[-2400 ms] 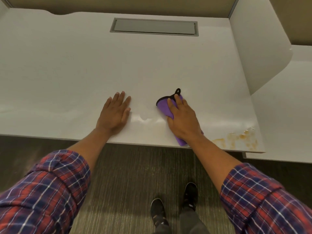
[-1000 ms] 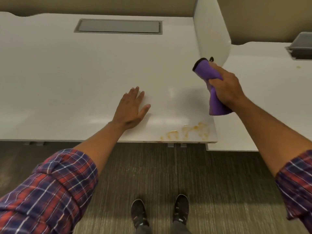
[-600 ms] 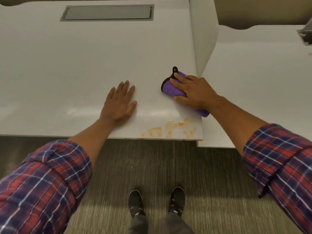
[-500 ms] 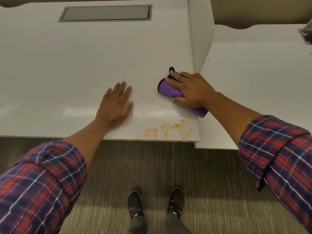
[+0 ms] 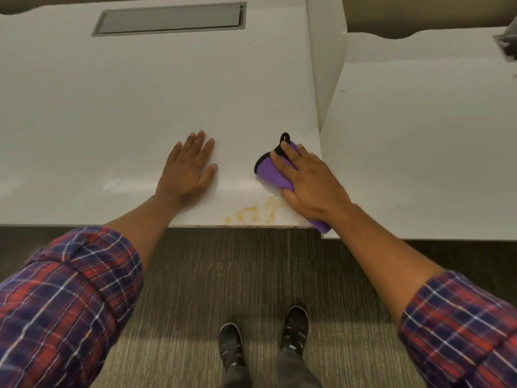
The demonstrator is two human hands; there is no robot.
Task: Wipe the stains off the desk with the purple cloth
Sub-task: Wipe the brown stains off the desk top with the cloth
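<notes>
The white desk (image 5: 134, 107) carries orange-brown stains (image 5: 253, 213) along its front right corner. A folded purple cloth (image 5: 269, 172) with black trim and a black loop lies on the desk just above the stains. My right hand (image 5: 306, 179) presses flat on the cloth and covers most of it; a purple end sticks out past my wrist at the desk's corner. My left hand (image 5: 188, 170) rests palm down on the desk, fingers apart, to the left of the cloth and holding nothing.
A white divider panel (image 5: 326, 60) stands at the desk's right edge, with a second white desk (image 5: 433, 135) beyond it. A grey cable hatch (image 5: 170, 19) is set in the far middle of the desk. My feet stand on striped carpet (image 5: 223, 275) below.
My right hand carried the cloth from mid-air down onto the desk and slid it toward the front corner, so it now reaches the upper edge of the stains. My left hand stayed flat.
</notes>
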